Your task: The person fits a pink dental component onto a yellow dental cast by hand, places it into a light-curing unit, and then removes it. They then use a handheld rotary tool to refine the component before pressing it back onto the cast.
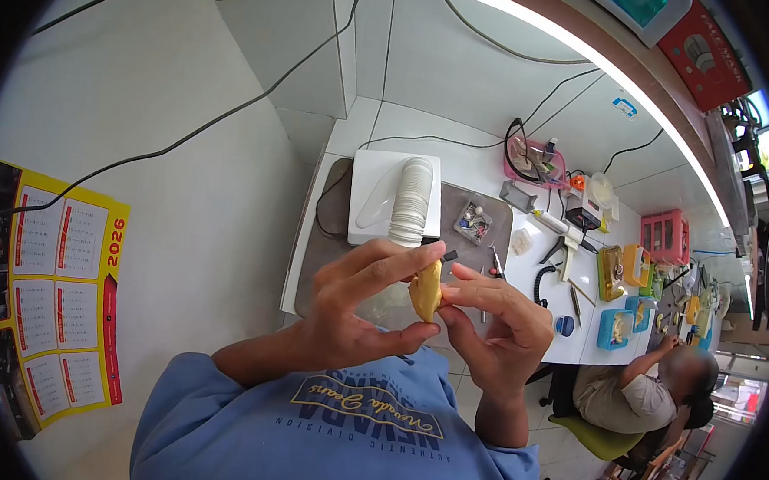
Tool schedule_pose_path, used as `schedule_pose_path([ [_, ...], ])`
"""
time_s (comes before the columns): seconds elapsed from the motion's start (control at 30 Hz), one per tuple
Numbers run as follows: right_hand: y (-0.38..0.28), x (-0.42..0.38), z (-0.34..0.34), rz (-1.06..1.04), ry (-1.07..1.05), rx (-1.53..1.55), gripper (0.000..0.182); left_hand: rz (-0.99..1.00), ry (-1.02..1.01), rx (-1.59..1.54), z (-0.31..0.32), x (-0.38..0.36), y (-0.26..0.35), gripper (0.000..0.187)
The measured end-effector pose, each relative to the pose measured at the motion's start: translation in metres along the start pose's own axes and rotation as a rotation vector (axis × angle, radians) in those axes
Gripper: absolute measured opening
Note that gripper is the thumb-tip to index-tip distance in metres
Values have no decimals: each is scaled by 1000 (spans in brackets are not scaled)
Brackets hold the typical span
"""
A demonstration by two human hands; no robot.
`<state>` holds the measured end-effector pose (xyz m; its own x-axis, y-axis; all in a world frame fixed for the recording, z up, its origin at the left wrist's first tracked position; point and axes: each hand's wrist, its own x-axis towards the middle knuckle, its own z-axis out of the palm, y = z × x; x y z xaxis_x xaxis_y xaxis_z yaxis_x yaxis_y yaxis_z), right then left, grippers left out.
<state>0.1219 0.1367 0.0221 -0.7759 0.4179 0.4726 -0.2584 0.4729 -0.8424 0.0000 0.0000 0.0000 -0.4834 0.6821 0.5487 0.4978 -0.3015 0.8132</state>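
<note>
A small yellow dental plaster cast [425,293] is held up in front of my chest, turned edge-on. My left hand [355,295] grips it between the thumb below and the forefinger above. From the other side, the thumb and fingertips of my right hand [503,329] press against the cast. Just above it, by my left forefinger, a small dark piece shows, too small to name. Behind my hands, a white ribbed hose [413,198] lies over a white box-shaped unit [368,222] on the bench.
A clear box of small bits [473,220] sits on the grey mat [334,172]. Rightward are a handpiece [495,261], a coiled black cord [540,285], a pink basket [532,169] and blue trays [613,330]. A seated co-worker [624,396] works farther right.
</note>
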Motion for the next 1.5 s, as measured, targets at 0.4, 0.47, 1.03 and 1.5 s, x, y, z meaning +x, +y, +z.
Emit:
schedule_pose_path([
  [0.4, -3, 0, 0, 2, 4, -5, 20, 9, 12, 0, 3, -1, -1, 68],
  [0.47, -2, -1, 0, 2, 11, 20, 20, 7, 19, 11, 3, -1, -1, 68],
  [1.03, 5, -17, -12, 340, 177, 656, 21, -432, 23, -774, 6, -12, -2, 53],
  [1.5, -1, -16, -4, 81, 246, 273, 18, 63, -76, -203, 17, -9, 6, 67],
])
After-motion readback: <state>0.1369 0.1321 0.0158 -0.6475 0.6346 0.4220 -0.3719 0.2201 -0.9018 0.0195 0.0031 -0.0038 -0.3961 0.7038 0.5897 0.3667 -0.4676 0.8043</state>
